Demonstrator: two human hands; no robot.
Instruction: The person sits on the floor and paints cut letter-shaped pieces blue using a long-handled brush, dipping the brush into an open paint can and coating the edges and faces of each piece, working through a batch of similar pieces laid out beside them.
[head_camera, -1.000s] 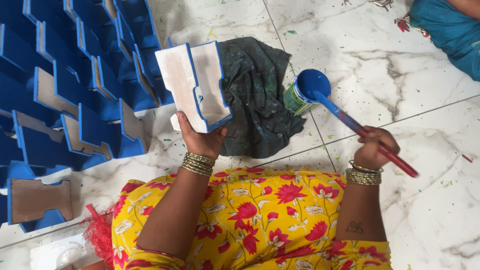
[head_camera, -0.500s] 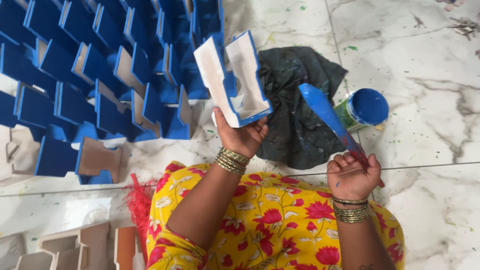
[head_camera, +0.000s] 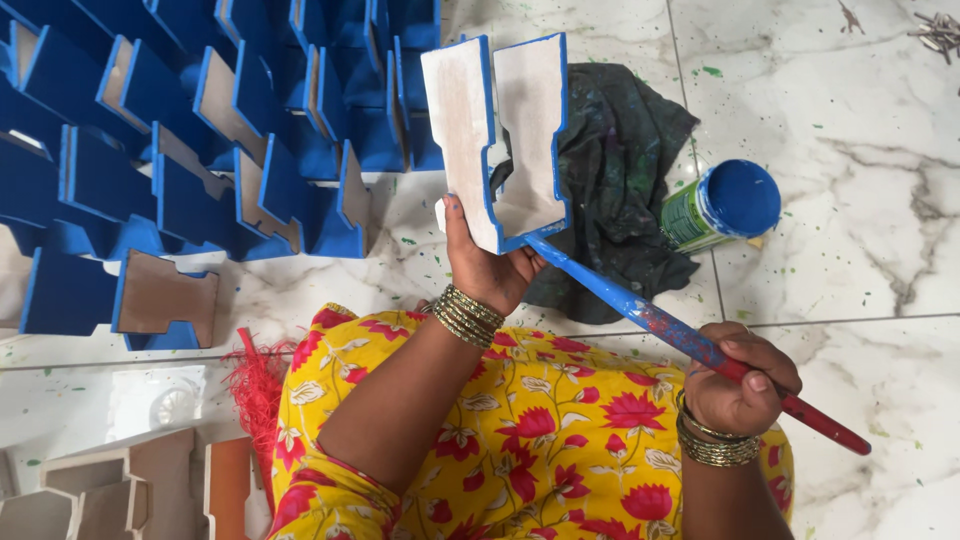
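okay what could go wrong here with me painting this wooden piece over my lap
Three possible risks. The brush is loaded with blue and its handle crosses above your yellow dress, so drips could stain it. Your left hand grips the wooden piece close to its freshly blue edges, so you may smudge them or paint your fingers. The open paint can stands on the floor near your right hand; a swing of the long handle could tip it.

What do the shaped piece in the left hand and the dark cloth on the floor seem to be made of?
Shaped piece: probably wood or fibreboard, with matt off-white unpainted faces, thin flat walls and glossy blue painted edges. Dark cloth: soft woven fabric, crumpled in folds and flecked with paint. The left hand grips the piece from below.
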